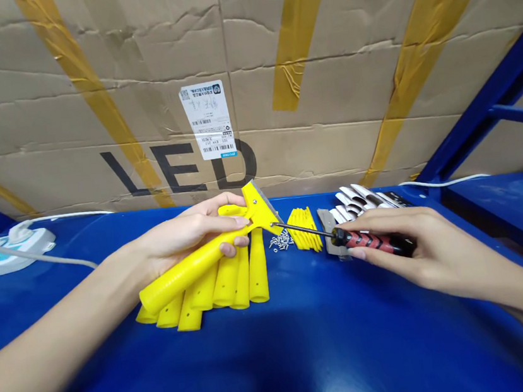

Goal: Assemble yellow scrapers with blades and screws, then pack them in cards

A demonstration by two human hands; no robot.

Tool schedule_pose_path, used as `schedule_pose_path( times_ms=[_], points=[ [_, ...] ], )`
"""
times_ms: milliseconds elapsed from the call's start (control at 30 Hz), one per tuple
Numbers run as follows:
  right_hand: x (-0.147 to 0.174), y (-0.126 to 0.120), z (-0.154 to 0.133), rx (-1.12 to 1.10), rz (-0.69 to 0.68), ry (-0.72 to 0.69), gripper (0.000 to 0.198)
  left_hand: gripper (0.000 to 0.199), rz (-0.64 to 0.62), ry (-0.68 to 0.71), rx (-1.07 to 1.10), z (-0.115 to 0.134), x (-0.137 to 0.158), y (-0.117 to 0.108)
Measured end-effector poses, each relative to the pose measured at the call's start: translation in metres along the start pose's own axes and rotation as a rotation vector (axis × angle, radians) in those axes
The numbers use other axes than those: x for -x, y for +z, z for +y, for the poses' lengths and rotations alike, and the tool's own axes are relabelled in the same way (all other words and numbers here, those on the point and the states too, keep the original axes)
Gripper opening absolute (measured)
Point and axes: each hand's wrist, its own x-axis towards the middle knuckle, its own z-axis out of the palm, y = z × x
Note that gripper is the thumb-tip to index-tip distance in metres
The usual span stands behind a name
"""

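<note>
At frame centre, the left hand (190, 233) grips a light, stiff yellow scraper (211, 253) by its handle; the right hand (420, 243) clasps a screwdriver (343, 237), tip at its head.

Smooth yellow plastic scraper (203, 260), metal-shafted screwdriver (343, 237), glossy blue table (281, 359), creased matt cardboard box (320, 55).

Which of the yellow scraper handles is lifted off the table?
The one gripped in the left hand: the yellow scraper, blade fitted, with the screwdriver tip at its head. The other handles lie flat.
</note>
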Motion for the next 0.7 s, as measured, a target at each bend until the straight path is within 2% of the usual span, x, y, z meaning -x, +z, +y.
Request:
schedule_pose_path(
  times_ms=[167,400,567,700],
  points=[
    [-0.0008,-0.0029,-0.0038,0.014,0.0,-0.026,0.035,0.021,0.008,0.009,0.019,0.0001,0.0012,0.0034],
    [-0.0026,-0.0036,-0.0069,0.061,0.015,-0.092,0.034,0.023,0.016,-0.01,0.057,0.0015,0.0003,0.0014],
    [-0.0002,-0.0056,-0.007,0.026,0.021,-0.063,0.034,0.025,0.012,0.003,0.046,0.0014,0.0007,0.0006],
    [0.0003,-0.0051,-0.0066,0.018,0.051,-0.023,0.037,0.02,0.01,-0.011,0.064,0.0016,0.0007,0.002]
  ],
)
